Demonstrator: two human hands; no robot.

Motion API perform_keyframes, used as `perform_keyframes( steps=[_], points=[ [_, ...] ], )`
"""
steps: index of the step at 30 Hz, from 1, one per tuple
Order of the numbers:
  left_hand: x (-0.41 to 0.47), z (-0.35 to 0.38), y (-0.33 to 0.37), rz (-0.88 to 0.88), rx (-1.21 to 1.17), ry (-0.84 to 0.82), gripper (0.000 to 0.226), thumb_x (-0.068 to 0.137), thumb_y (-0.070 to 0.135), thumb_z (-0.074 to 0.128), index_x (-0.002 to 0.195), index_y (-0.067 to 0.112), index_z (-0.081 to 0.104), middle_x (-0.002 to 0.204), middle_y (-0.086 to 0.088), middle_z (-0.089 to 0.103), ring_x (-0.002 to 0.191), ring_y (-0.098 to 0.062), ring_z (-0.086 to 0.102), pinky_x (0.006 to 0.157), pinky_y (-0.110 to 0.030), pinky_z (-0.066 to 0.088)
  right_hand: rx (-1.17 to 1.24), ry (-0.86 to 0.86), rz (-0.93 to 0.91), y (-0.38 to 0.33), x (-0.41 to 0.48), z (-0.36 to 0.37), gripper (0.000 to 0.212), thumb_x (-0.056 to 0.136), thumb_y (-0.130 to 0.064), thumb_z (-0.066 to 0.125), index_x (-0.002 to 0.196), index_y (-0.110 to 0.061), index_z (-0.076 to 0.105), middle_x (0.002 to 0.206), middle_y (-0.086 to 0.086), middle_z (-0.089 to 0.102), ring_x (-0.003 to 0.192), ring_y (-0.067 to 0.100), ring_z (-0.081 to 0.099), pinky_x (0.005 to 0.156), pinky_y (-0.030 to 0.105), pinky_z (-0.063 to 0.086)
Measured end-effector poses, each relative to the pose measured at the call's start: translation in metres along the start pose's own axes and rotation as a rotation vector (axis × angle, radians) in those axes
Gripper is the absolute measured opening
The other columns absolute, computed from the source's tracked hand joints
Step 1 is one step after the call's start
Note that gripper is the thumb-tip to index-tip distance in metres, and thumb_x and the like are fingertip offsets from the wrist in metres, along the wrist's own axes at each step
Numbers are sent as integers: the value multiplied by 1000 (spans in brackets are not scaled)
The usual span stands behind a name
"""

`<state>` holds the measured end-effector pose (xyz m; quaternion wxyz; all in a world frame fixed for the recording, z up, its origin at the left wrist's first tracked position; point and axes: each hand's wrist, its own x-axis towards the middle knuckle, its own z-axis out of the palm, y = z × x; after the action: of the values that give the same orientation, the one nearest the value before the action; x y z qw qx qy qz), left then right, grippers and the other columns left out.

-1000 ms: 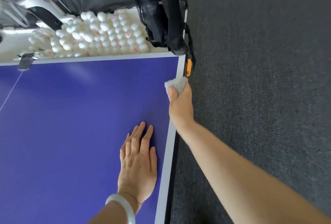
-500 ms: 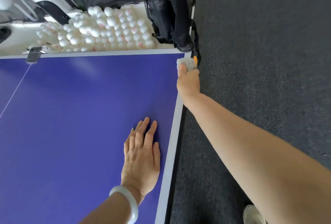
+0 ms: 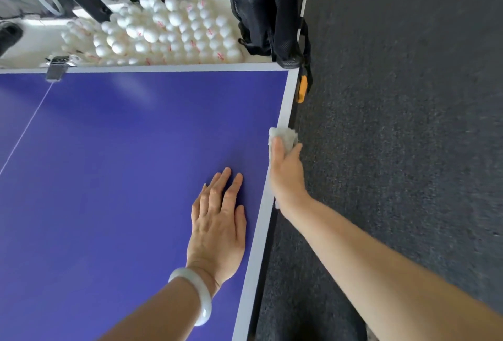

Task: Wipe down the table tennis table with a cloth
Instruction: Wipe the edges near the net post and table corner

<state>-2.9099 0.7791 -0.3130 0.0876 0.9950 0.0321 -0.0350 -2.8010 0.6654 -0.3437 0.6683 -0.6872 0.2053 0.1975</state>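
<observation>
Dark grey carpet floor (image 3: 408,150), heap of white balls (image 3: 174,33), black mesh netting (image 3: 266,13) hanging

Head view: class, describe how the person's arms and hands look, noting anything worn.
The left forearm and right forearm are bare, and no sleeves show. The left hand has a smooth, rounded, pale whitish bangle on its wrist. The right hand and its wrist wear nothing. There are no gloves, and no rings show on the left fingers.
</observation>
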Motion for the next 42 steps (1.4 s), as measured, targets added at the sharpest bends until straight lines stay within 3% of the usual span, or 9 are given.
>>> perform_keyframes(
  steps=[2,6,13,17,19,23,29,38,42],
  points=[
    [0,-1,1,-5,-4,6,55,100,35,20,153,22,31,161,4,23,149,-16,17,122,-30,4,46,46,21,-38,51,-8,76,104,-50,32,157,-4,1,157,17,32,139,31,39,101,32,36],
    [-1,1,0,-3,-17,14,55,100,34,21,152,21,32,161,4,23,148,-16,17,122,-32,6,76,119,-101,-62,81,-9,70,104,-46,37,159,-13,8,157,12,33,139,30,41,111,40,36],
    [0,1,0,-7,-4,5,54,100,33,22,152,20,31,160,1,24,148,-17,17,121,-34,9,57,56,-222,71,-109,16,78,97,-56,35,158,-20,5,165,-7,11,148,-4,11,122,28,18],
    [0,0,1,-11,-17,3,55,100,33,22,153,22,30,161,2,23,147,-16,15,122,-38,13,116,60,-116,48,-65,15,73,100,-52,36,157,-12,16,160,7,30,146,15,31,119,32,27],
    [0,1,1,-18,-16,3,55,100,33,22,153,22,30,160,2,23,147,-16,15,121,-39,16,130,54,-69,15,-5,5,71,103,-48,39,158,-12,14,158,10,33,143,20,36,109,22,29],
    [0,1,1,-20,-22,13,55,100,33,23,153,21,32,160,2,25,146,-19,20,121,-40,18,202,63,-93,-24,47,-5,69,102,-52,41,158,-18,19,154,8,38,136,22,44,93,24,33],
    [-1,1,0,-10,-22,29,56,100,35,22,153,21,32,160,1,26,146,-20,21,121,-37,15,141,93,-164,67,-98,19,77,98,-59,38,157,-12,19,160,4,31,145,10,31,120,32,27],
    [-3,8,-6,18,-85,91,48,104,27,35,152,20,36,160,0,28,146,-23,24,121,-37,15,78,39,-189,96,-133,23,87,88,-62,33,157,-10,16,156,9,29,143,16,32,117,34,32],
    [-6,4,-5,26,-202,96,45,104,15,43,149,13,43,159,-4,31,148,-23,24,123,-33,12,45,54,-191,99,-133,24,73,100,-48,37,157,-10,14,158,9,27,144,18,31,117,38,31]
  ],
)
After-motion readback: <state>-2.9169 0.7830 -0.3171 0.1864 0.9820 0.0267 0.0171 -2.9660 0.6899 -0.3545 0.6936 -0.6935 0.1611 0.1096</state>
